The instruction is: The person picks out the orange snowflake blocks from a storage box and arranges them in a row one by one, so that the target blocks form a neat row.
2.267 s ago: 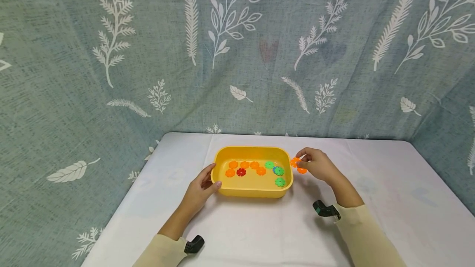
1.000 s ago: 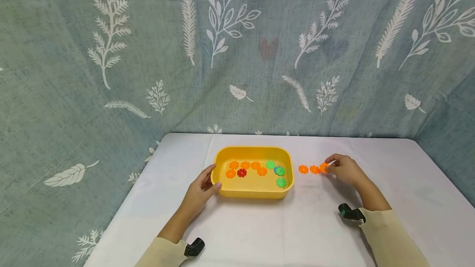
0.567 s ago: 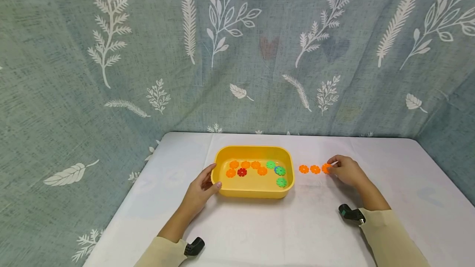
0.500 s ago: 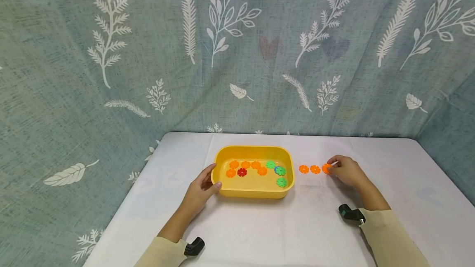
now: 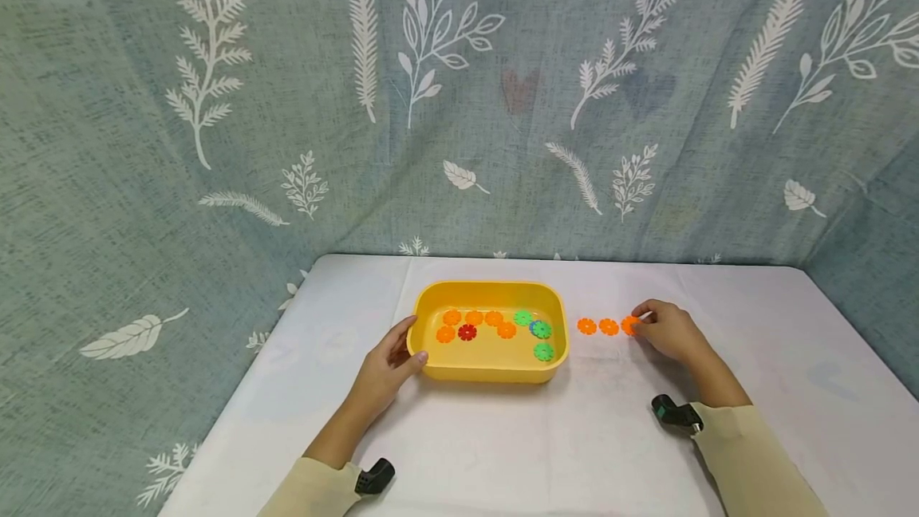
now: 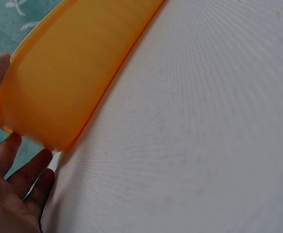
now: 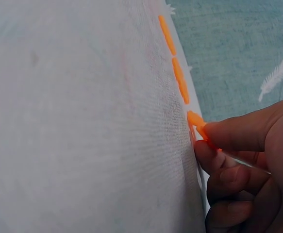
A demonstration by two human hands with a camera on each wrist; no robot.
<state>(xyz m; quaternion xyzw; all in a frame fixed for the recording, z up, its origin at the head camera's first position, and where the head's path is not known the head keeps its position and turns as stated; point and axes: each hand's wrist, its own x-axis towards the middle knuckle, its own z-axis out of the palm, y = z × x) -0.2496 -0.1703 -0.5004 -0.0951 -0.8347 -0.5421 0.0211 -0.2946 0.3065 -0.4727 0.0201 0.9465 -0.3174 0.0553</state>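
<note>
Orange disc (image 5: 628, 326), bright, thin, scalloped, partly hidden

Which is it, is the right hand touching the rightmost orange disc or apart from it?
Touching: the right wrist view shows the right hand pinching the rightmost orange disc, part of it showing beyond the grip.

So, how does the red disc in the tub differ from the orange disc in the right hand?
The red disc is darker than the orange disc. The red disc lies inside the yellow tub; the orange disc is outside it. The right hand pinches the orange disc, while neither hand touches the red disc. Both have notched edges.
</note>
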